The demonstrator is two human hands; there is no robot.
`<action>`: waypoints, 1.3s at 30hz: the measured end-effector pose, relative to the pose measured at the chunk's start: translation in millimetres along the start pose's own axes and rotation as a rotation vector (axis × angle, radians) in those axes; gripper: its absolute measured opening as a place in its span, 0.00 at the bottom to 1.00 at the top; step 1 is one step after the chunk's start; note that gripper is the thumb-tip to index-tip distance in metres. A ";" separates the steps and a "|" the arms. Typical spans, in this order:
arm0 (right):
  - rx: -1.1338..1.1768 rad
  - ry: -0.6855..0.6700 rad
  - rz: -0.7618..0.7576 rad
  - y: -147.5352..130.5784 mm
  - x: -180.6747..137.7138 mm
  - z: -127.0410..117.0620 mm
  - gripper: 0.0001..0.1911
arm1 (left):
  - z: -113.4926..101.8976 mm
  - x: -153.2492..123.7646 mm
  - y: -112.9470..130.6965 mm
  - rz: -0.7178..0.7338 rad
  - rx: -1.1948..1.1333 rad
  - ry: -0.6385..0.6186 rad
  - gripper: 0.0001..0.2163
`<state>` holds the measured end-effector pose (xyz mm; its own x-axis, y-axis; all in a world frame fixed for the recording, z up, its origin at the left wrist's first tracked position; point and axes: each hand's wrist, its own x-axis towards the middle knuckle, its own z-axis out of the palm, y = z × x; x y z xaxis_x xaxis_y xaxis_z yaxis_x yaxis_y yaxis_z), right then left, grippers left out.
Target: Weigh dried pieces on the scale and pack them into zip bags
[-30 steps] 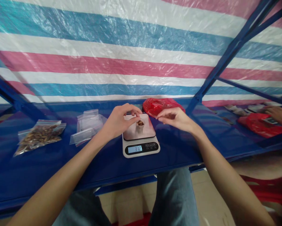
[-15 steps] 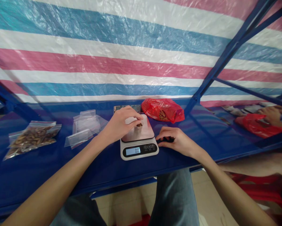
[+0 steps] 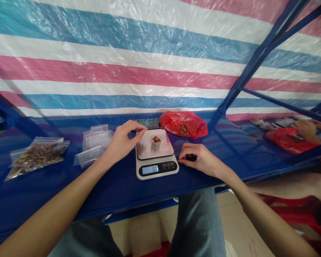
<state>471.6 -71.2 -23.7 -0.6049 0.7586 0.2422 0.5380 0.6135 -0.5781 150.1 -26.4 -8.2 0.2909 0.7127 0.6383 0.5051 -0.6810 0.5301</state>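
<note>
A white kitchen scale point(image 3: 157, 172) stands on the blue table in front of me, its display reading 0.0. On its plate sits a small pale cup point(image 3: 156, 146) filled with brown dried pieces. My left hand point(image 3: 125, 139) hovers at the plate's upper left edge, thumb and forefinger pinched together, apart from the cup; nothing shows between the tips. My right hand point(image 3: 200, 159) rests on the table by the scale's right side, fingers curled closed. Something dark shows inside its grip, but I cannot make out what.
A red plastic bag point(image 3: 184, 124) with brown pieces lies behind the scale, beside a dark flat object point(image 3: 146, 124). To the left are clear zip bags point(image 3: 96, 139) and a filled zip bag point(image 3: 38, 156). At right are a blue frame post point(image 3: 240, 80) and a co-worker's hand point(image 3: 306, 130) near another red bag point(image 3: 290, 140).
My left hand has let go of the cup and moved left to the plate's edge, leaving the cup in view. My right hand stays in nearly the same place.
</note>
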 end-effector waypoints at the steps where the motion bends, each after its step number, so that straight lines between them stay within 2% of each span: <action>1: -0.016 0.009 0.004 0.9 -0.9 -1.2 0.09 | -0.9 -0.7 -3.0 -0.011 0.014 0.004 0.07; 11: -0.056 0.111 0.089 8.2 -7.0 -18.9 0.10 | -4.7 -0.1 -18.1 -0.044 0.073 0.019 0.08; 17: -0.041 0.028 0.041 14.9 -6.4 -16.8 0.10 | -5.5 -0.2 -20.7 -0.055 0.083 0.016 0.08; 20: -0.054 0.064 0.057 10.7 -1.2 -19.4 0.09 | -5.7 -0.2 -19.4 -0.042 0.072 0.005 0.08; 25: 0.019 0.295 -0.056 -26.5 36.0 -24.3 0.06 | -3.7 -0.7 -22.2 0.004 0.115 -0.040 0.08; 28: -0.032 0.290 -0.142 -46.6 67.2 -16.6 0.05 | -3.0 -0.8 -24.6 0.038 0.188 -0.072 0.08; 31: -0.069 0.225 -0.176 -52.2 88.2 -9.6 0.06 | -4.5 -0.6 -24.5 0.052 0.223 -0.091 0.09; 33: -0.037 0.213 -0.167 -46.2 92.7 -14.7 0.06 | -5.9 -0.4 -23.8 0.051 0.230 -0.094 0.09; 35: 0.009 0.285 -0.112 -31.3 91.1 -31.1 0.09 | -6.8 -0.2 -23.6 0.045 0.236 -0.094 0.09; 37: 0.044 0.396 0.017 -9.1 87.3 -54.9 0.11 | -6.8 -0.2 -24.1 0.043 0.244 -0.104 0.09; 38: 0.053 0.344 0.100 3.3 86.0 -66.8 0.12 | -6.4 -0.2 -24.5 0.043 0.248 -0.113 0.09; 39: 0.053 0.215 0.188 15.6 85.7 -76.9 0.12 | -5.8 -0.2 -25.0 0.043 0.251 -0.125 0.09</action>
<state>473.3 20.3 47.9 -0.3559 0.8907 0.2829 0.5943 0.4493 -0.6671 132.7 -10.5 -18.3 0.4061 0.7098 0.5755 0.6712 -0.6591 0.3392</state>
